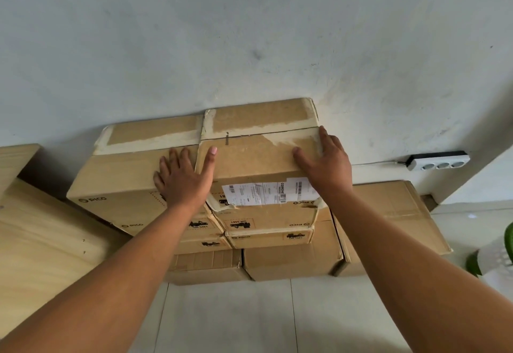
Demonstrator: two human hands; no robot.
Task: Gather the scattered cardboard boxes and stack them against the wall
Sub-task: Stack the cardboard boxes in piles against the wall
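Several brown cardboard boxes stand piled against the pale wall (249, 33). The top right box (255, 155) carries a white shipping label on its front face. My left hand (184, 177) lies flat over the seam between this box and the top left box (122, 175), fingers straight, thumb on the right box. My right hand (324, 164) presses flat on the right end of the top right box, fingers extended toward the wall. Lower boxes (291, 261) show beneath, partly hidden by my forearms.
A larger box (394, 208) sits to the right of the pile. A light wooden board or furniture (41, 241) stands at the left. A white power strip (438, 161) hangs on the wall at right. White floor tiles (236, 319) lie below; a green-and-white object (497, 258) is at the far right.
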